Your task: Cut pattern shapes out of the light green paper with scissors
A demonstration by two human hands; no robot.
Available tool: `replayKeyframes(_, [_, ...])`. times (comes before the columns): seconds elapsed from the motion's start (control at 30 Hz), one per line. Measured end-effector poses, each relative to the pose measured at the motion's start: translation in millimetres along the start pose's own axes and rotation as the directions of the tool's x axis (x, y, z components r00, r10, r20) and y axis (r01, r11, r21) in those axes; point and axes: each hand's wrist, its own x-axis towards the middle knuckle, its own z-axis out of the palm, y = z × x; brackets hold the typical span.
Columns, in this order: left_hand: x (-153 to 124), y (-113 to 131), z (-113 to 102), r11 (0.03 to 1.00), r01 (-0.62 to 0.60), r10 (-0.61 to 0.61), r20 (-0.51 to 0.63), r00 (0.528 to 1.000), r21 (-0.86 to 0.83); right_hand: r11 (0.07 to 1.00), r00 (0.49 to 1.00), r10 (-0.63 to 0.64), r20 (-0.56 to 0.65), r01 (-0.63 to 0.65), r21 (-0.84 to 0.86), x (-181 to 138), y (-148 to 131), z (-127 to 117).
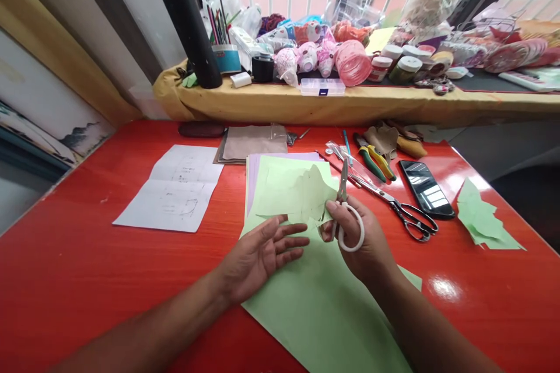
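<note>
My right hand (361, 236) grips a pair of white-handled scissors (342, 186), blades pointing up and away from me. A cut piece of light green paper (317, 189) reaches into the fingers of that hand and seems pinched there along with the scissors. My left hand (271, 247) is open, fingers spread and thumb up, just left of the right hand. Beneath both hands lies a large green sheet (319, 303). Further back, another light green sheet (280, 186) tops a stack with lilac paper (252, 186) showing at its edge.
White sketched paper (170, 189) lies left. To the right are large black-handled scissors (411, 215), yellow-green pliers (376, 157), a phone (426, 186) and green paper scraps (483, 218). Behind, a ledge (262, 102) bears a black flask (190, 35), jars and craft items.
</note>
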Motion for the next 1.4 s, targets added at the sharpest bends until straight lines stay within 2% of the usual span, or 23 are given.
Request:
replayKeyframes(0.17, [4.0,9.7,-4.2,0.985,-0.134,0.130,-0.046,0.990,-0.106,0.994,0.997,0.047,0.053,-0.041,-0.102,-1.6,1.3,2.1])
replayKeyframes(0.23, [3.6,13.7,-4.8,0.981,-0.146,0.143,-0.037,0.989,-0.125,0.991,0.995,0.056,0.084,-0.045,-0.129,-2.5,1.3,3.0])
replayKeyframes(0.4, [1.1,15.0,-0.6,1.000,-0.024,0.025,0.137,0.990,-0.010,0.984,0.983,0.059,0.175,-0.027,-0.176,-4.4,2.4,1.5])
replayKeyframes(0.47, [1.4,13.4,0.4,1.000,0.016,-0.018,0.139,0.990,0.016,0.979,0.975,0.062,0.213,-0.018,-0.202,-5.1,2.7,0.5])
replayKeyframes(0.63, [5.2,13.1,2.0,0.997,0.071,-0.072,-0.063,0.995,-0.003,0.975,0.965,0.090,0.246,-0.034,-0.220,-6.0,2.7,1.8])
replayKeyframes(0.8, [4.7,19.8,8.9,0.997,0.057,-0.043,-0.225,0.973,0.054,0.971,0.979,0.127,0.162,-0.089,-0.222,-3.9,1.4,6.1])
replayKeyframes(0.87, [3.0,24.0,12.1,0.998,0.001,0.019,-0.318,0.948,0.064,0.967,0.986,0.114,0.121,-0.082,-0.242,-2.1,0.5,7.0])
replayKeyframes(0.93, [0.4,29.2,15.6,0.992,-0.109,0.127,-0.385,0.914,0.070,0.964,0.993,0.078,0.089,-0.053,-0.261,-0.4,-0.4,6.5])
replayKeyframes(1.03, [-4.3,38.2,21.1,0.961,-0.264,0.272,-0.423,0.864,0.078,0.964,0.997,0.020,0.070,-0.001,-0.267,0.5,-1.7,4.2])
replayKeyframes(1.1, [-7.2,43.7,23.8,0.952,-0.295,0.301,-0.437,0.848,0.084,0.966,0.994,-0.004,0.113,0.033,-0.258,-0.8,-1.9,2.9])
replayKeyframes(1.2, [-9.6,48.0,23.9,0.943,-0.316,0.331,-0.438,0.836,0.109,0.972,0.966,0.022,0.257,0.039,-0.231,-5.2,0.3,3.3])
replayKeyframes(1.3, [-10.2,46.9,19.1,0.927,-0.343,0.375,-0.395,0.839,0.150,0.971,0.908,0.105,0.405,-0.005,-0.241,-10.0,5.1,6.0])
replayKeyframes(1.4, [-11.3,43.4,13.1,0.934,-0.306,0.354,-0.366,0.861,0.183,0.959,0.844,0.175,0.507,-0.029,-0.282,-12.3,10.0,8.5])
